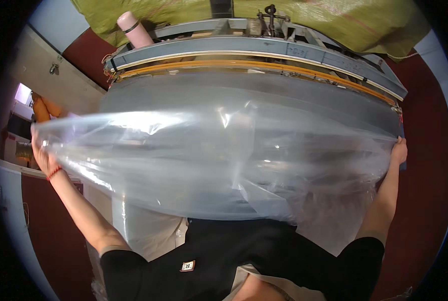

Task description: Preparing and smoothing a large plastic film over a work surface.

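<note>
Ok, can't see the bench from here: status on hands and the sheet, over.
Left hand and right hand each shut on an end of the clear plastic sheet. Sheet stretched wide above the grey machine bed. Nothing in the way.

We see grey-blue machine frame (264,47) with orange strip (244,64) along front edge. Pink bottle (134,28) stands at its left end. We note olive-green sack (184,12) behind, dark metal handle (270,11) on top, red floor (427,130) at right.
</note>
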Action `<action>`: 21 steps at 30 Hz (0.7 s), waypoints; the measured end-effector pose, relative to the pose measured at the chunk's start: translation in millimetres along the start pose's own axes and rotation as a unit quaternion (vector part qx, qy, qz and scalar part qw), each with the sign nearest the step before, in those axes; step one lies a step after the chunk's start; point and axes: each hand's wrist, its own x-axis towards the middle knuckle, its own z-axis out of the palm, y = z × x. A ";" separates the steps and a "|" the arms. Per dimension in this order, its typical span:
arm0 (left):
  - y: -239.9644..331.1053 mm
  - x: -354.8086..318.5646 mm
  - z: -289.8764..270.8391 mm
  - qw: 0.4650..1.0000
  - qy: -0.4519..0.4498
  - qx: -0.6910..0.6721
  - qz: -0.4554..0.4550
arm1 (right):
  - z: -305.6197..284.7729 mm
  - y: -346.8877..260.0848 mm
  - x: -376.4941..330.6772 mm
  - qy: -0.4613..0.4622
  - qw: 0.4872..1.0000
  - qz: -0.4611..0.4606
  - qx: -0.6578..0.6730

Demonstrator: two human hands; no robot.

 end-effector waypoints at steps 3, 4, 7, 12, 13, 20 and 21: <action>18.1 39.3 41.3 0.897 -0.058 0.430 0.081 | 4.4 -4.4 1.7 0.005 1.000 0.004 0.009; 30.0 62.1 32.1 0.825 -0.057 0.551 0.112 | 10.4 -7.9 5.7 0.002 1.000 -0.004 0.018; -21.8 -49.6 178.5 0.778 -0.186 0.422 0.427 | -0.4 4.2 -0.9 0.024 0.999 0.009 -0.019; -154.2 -136.2 142.1 0.618 -0.530 0.545 0.200 | 16.4 6.2 6.7 0.031 0.999 0.000 0.026; -184.0 -119.6 97.7 0.653 -0.490 0.566 0.116 | 18.8 2.5 9.7 0.022 1.000 -0.003 0.012; -191.4 -104.8 129.4 0.652 -0.430 0.619 0.082 | 10.3 10.5 7.7 0.011 1.000 0.012 -0.007; -196.0 -113.0 140.4 0.665 -0.455 0.574 0.150 | 11.6 10.8 9.2 0.004 1.000 0.012 -0.008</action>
